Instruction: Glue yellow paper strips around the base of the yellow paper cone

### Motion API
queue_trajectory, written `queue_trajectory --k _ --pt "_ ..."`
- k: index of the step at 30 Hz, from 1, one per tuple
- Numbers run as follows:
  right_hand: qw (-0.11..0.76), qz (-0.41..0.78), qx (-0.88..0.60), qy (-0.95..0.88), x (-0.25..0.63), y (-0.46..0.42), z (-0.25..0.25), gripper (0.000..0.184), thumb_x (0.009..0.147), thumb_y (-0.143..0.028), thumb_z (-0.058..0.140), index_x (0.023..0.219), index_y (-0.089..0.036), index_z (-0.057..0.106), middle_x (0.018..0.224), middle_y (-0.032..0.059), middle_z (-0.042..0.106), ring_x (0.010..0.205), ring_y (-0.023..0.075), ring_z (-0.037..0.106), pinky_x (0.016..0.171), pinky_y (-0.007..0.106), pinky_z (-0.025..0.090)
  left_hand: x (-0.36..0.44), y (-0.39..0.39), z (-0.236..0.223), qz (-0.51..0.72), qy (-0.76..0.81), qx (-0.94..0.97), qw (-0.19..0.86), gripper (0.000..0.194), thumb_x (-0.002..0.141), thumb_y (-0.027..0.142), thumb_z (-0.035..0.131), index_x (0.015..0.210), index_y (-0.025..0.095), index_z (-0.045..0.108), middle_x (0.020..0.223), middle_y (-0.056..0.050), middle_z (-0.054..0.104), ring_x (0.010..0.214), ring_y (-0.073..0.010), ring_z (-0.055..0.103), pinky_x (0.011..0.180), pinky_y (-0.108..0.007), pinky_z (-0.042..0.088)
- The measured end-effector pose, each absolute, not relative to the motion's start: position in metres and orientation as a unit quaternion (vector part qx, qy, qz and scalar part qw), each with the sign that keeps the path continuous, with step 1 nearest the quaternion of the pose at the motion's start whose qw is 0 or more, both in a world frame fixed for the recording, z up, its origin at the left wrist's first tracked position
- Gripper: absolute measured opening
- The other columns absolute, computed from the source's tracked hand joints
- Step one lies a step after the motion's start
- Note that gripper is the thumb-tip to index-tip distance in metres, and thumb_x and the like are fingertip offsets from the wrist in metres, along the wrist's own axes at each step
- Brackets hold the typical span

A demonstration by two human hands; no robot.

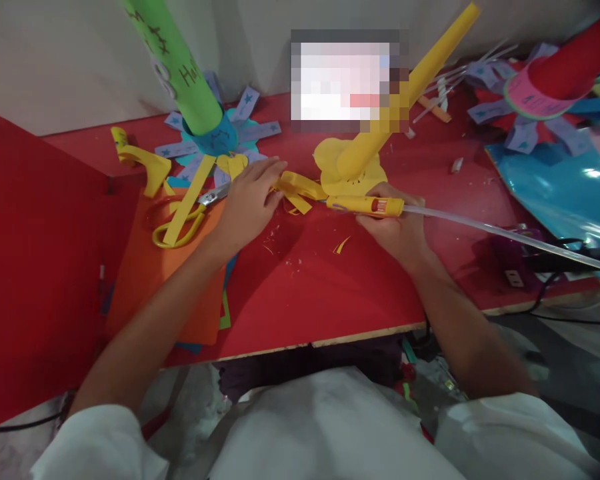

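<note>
My right hand [403, 230] is closed around a yellow hot glue gun [365, 205], with a long clear glue stick [500, 232] running out of its back to the right. The gun's tip points left and meets, or nearly meets, a curled yellow paper strip [305, 185]. My left hand [254, 197] pinches the other end of that strip between thumb and fingers. Beneath and beside my left wrist lie yellow-handled scissors [200, 220], with a flat yellow strip [187, 203] across the handles. Just behind both hands stands a yellow paper cone [365, 157] on a flower-shaped base.
A green paper tube [180, 73] with a petalled base stands back left; a red tube [575, 70] stands back right. Orange sheets [180, 280] lie at left beside a red board [35, 267]. Shiny blue wrap [555, 187] and a purple box [513, 257] with cables sit right.
</note>
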State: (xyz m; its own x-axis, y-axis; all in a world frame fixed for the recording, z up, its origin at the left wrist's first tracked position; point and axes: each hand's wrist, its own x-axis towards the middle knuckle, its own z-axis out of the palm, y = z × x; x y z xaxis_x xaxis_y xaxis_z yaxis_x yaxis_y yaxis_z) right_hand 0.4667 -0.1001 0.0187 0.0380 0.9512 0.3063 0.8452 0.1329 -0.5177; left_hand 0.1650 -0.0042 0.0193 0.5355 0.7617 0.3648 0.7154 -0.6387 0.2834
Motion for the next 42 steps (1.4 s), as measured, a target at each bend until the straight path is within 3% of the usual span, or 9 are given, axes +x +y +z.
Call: queue_trajectory --k 2,6,12,15,18,23,33,38,42 --pt "0.318 0.084 -0.65 -0.685 0.466 -0.1 0.02 0.012 0.087 -0.039 0.068 0.085 -0.029 0.061 0.078 0.0034 0.073 0.071 0.0256 0.067 0.067 0.039 0.048 0.173 0.014 0.014 0.179 0.429 0.885 0.031 0.042 0.11 0.033 0.047 0.15 0.023 0.058 0.155 -0.002 0.063 0.143 -0.0223 0.053 0.123 -0.053 0.044" --pt "0.32 0.093 -0.658 -0.675 0.467 -0.101 0.021 0.013 0.086 -0.04 0.068 0.084 -0.03 0.06 0.078 0.0031 0.074 0.071 0.0263 0.068 0.068 0.04 0.05 0.183 0.026 0.022 0.156 0.442 0.883 -0.001 0.025 0.105 0.022 0.059 0.127 0.026 0.07 0.144 -0.004 0.069 0.134 -0.0276 0.058 0.119 -0.058 0.043" --pt "0.334 0.098 -0.647 -0.678 0.469 -0.1 0.018 0.011 0.085 -0.038 0.071 0.088 -0.029 0.064 0.082 0.0039 0.075 0.073 0.0264 0.068 0.068 0.041 0.05 0.171 0.018 0.058 0.212 0.477 0.852 0.04 0.024 0.098 0.022 0.072 0.122 0.026 0.07 0.131 -0.006 0.072 0.115 -0.0255 0.068 0.1 -0.044 0.055" --pt "0.339 0.095 -0.644 -0.679 0.469 -0.099 0.017 0.01 0.086 -0.037 0.07 0.087 -0.029 0.064 0.08 0.0038 0.075 0.069 0.0254 0.066 0.066 0.04 0.05 0.161 0.015 0.068 0.263 0.476 0.836 0.075 0.02 0.097 0.033 0.077 0.114 0.028 0.069 0.121 -0.004 0.073 0.092 -0.0202 0.069 0.085 -0.038 0.058" --pt "0.353 0.084 -0.639 -0.678 0.469 -0.099 0.015 0.011 0.085 -0.038 0.071 0.085 -0.03 0.064 0.078 0.003 0.074 0.068 0.0252 0.066 0.064 0.039 0.049 0.156 0.013 0.066 0.331 0.473 0.802 0.153 0.028 0.09 0.044 0.085 0.102 0.027 0.066 0.105 -0.002 0.071 0.08 -0.0171 0.065 0.073 -0.034 0.055" --pt "0.365 0.063 -0.635 -0.678 0.47 -0.098 0.01 0.011 0.087 -0.04 0.073 0.086 -0.031 0.066 0.081 0.0035 0.076 0.07 0.026 0.068 0.064 0.04 0.052 0.158 0.004 0.05 0.362 0.464 0.774 0.233 0.038 0.084 0.039 0.09 0.086 0.023 0.056 0.076 0.004 0.056 0.068 -0.0136 0.057 0.061 -0.028 0.046" --pt "0.358 0.083 -0.64 -0.675 0.47 -0.098 0.012 0.01 0.088 -0.039 0.074 0.088 -0.03 0.069 0.087 0.0062 0.079 0.076 0.0281 0.071 0.066 0.043 0.053 0.159 -0.02 0.042 0.354 0.442 0.791 0.232 0.037 0.099 0.055 0.074 0.102 0.019 0.072 0.089 -0.002 0.07 0.076 -0.015 0.062 0.066 -0.028 0.047" --pt "0.343 0.073 -0.642 -0.681 0.473 -0.097 0.008 0.012 0.09 -0.041 0.07 0.09 -0.029 0.07 0.088 0.0084 0.078 0.082 0.0301 0.072 0.067 0.043 0.053 0.158 -0.012 0.039 0.443 0.408 0.767 0.22 0.041 0.098 0.062 0.076 0.107 0.024 0.066 0.089 0.002 0.065 0.073 -0.0114 0.058 0.059 -0.029 0.045" --pt "0.35 0.064 -0.649 -0.672 0.47 -0.099 0.011 0.011 0.09 -0.041 0.07 0.088 -0.03 0.069 0.085 0.0071 0.077 0.08 0.0294 0.072 0.068 0.043 0.055 0.165 -0.024 0.046 0.531 0.372 0.719 0.251 0.034 0.101 0.054 0.076 0.102 0.025 0.058 0.087 0.003 0.06 0.066 -0.0083 0.059 0.055 -0.026 0.049"
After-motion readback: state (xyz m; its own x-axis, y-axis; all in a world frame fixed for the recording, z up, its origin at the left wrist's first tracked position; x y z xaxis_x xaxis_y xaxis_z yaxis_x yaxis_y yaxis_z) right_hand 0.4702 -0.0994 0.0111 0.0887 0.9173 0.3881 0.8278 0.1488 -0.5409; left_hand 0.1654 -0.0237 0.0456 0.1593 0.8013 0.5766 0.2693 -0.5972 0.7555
